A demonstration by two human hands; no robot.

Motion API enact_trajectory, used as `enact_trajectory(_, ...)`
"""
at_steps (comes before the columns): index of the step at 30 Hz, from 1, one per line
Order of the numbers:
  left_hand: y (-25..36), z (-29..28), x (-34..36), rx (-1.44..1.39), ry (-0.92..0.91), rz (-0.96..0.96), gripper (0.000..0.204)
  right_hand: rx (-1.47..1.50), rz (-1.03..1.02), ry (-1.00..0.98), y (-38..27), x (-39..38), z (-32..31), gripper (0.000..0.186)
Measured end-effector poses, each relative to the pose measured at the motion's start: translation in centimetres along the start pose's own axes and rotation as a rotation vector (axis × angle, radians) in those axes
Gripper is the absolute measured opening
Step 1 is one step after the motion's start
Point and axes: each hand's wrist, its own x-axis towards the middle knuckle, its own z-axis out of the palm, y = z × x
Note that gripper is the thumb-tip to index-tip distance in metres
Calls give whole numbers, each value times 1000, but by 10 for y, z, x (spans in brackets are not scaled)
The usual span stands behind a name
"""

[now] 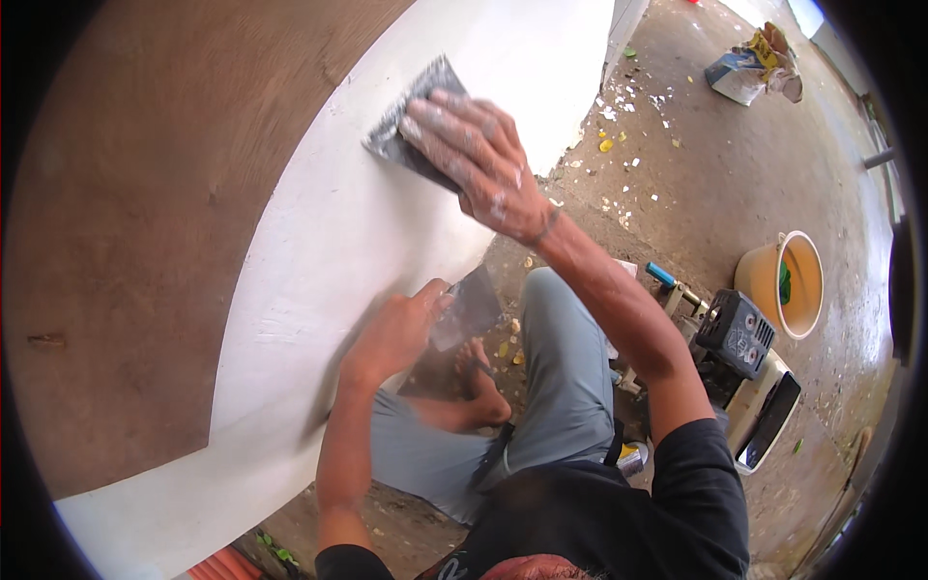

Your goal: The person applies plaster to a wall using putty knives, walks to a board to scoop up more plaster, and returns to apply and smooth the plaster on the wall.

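My right hand (474, 159), spotted with white paste, presses a flat grey putty knife (411, 121) against the white wall (309, 217). Its fingers lie along the back of the blade, and the far edge touches the white surface. Lower down, my left hand (396, 329) is closed round a second putty knife (469, 309), whose broad grey blade points right, held apart from the wall over my foot. The handles of both knives are hidden by my fingers. Beside the white band is a brown wooden panel (145, 242).
White flakes (628, 174) litter the concrete floor. A torn bag (759, 68) stands at the far right. Nearer on the right are a cream bucket (781, 280) with something green inside and a dark machine (737, 333). Orange pipes (227, 564) lie at the lower left.
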Motion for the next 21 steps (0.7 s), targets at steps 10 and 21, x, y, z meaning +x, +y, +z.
enact_trajectory(10, -11, 13, 7, 31, 81, 59, 19, -80, 35, -19, -5, 9, -44, 52)
enact_trajectory(21, -19, 18, 17, 12, 47, 74, 18, -44, 57, 55, -13, -20, 34, 57)
